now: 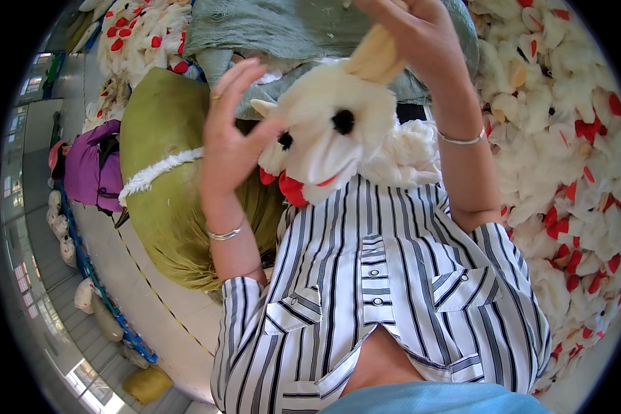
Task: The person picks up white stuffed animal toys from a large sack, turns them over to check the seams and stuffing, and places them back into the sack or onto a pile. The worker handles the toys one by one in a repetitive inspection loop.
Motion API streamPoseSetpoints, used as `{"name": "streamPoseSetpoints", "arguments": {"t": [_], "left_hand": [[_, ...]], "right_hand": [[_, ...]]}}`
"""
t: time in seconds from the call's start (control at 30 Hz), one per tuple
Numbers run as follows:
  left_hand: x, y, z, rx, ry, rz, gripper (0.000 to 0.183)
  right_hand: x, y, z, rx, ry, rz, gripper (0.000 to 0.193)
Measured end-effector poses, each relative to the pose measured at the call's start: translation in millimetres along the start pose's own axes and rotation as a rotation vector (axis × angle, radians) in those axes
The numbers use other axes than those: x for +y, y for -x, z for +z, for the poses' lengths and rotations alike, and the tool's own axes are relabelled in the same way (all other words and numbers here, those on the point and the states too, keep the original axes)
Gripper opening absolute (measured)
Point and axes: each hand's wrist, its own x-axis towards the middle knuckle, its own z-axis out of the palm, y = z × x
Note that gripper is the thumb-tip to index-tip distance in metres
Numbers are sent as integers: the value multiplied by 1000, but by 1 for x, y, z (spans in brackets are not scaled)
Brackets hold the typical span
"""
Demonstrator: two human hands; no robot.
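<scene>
While the toy (324, 155), a white plush head with black eyes, sits upright and slightly tilted in front of the striped shirt (338, 248), the right hand (421, 34) is above it, fingers closed on its raised tan ear (379, 55); their tips are partly cut off by the upper edge. Just left of the toy is the left hand (234, 134), fingers wide and pointing upward, the thumb reaching over the toy's cheek; whether it touches, I cannot tell. A ring (216, 97) is on one finger, and each wrist wears a silver bracelet (225, 234). Red flaps (291, 190) show at the toy's lower left, and a thin red mouth line below its eyes. Left of the toy stands a green sack (159, 117) with a white fluffy strip (160, 172), and farther left a purple bag (90, 169). Behind the toy is a grey-green sack (269, 27). Well to its right spreads a pile (552, 152) of white plush pieces with red bits.
</scene>
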Motion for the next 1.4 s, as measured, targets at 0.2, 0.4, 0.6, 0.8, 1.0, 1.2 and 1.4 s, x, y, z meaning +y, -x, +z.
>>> {"name": "streamPoseSetpoints", "arguments": {"t": [0.2, 0.4, 0.6, 0.8, 1.0, 1.2, 1.4], "left_hand": [[-2, -12, 66, -236, 320, -489, 29], [-37, -7, 83, 110, 511, -473, 22], [-43, -7, 85, 238, 818, -667, 23], [-26, -13, 72, 283, 955, -595, 30], [-16, -17, 77, 173, 922, -455, 41], [-9, -17, 77, 240, 956, -476, 44], [2, -15, 75, 204, 967, -478, 46]], "right_hand": [[7, -17, 9, 225, -77, -148, 14], [15, 69, 49, -140, 285, -1, 18], [36, 98, 58, -151, 270, 281, 18], [42, 98, 56, -151, 216, 382, 26], [43, 95, 56, -185, 348, 438, 39], [41, 95, 58, -110, 306, 328, 37], [53, 92, 47, -181, 147, 418, 25]]}}
